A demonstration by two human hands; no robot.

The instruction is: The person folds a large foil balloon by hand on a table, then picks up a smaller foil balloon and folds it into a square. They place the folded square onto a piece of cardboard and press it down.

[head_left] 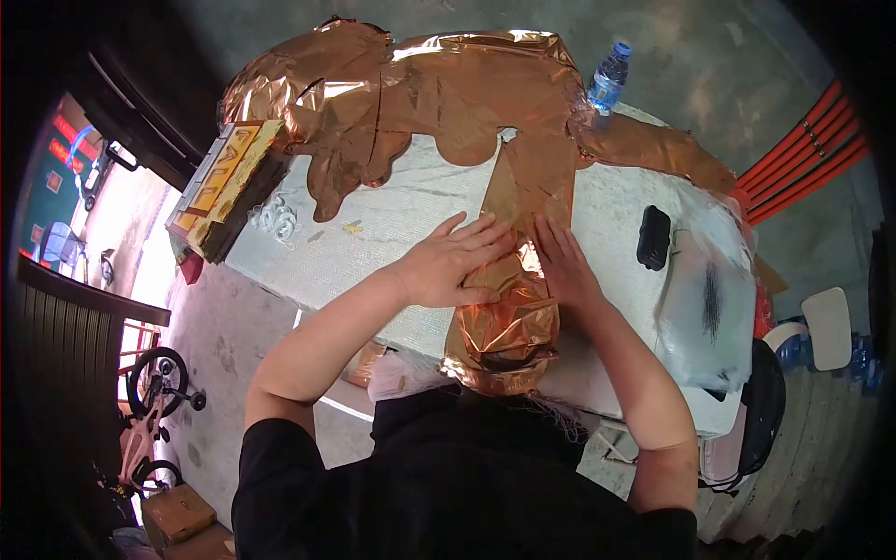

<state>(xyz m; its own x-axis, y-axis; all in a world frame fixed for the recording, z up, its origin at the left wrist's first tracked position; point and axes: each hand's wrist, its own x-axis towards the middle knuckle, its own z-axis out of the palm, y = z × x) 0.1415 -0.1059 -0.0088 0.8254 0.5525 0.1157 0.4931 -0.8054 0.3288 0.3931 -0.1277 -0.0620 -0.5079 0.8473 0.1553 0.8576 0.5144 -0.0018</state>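
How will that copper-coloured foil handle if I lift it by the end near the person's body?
The foil will probably flop rather than hold shape, since it drapes and crumples. Its shiny surface may feel slippery. The long strip under both hands might crease further, judging by its wrinkles.

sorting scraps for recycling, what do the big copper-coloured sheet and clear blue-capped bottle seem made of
The big copper-coloured sheet looks like thin, mirror-shiny metallised film, possibly foil: bright glare, sharp creases. The clear blue-capped bottle looks like smooth plastic, going by its see-through body.
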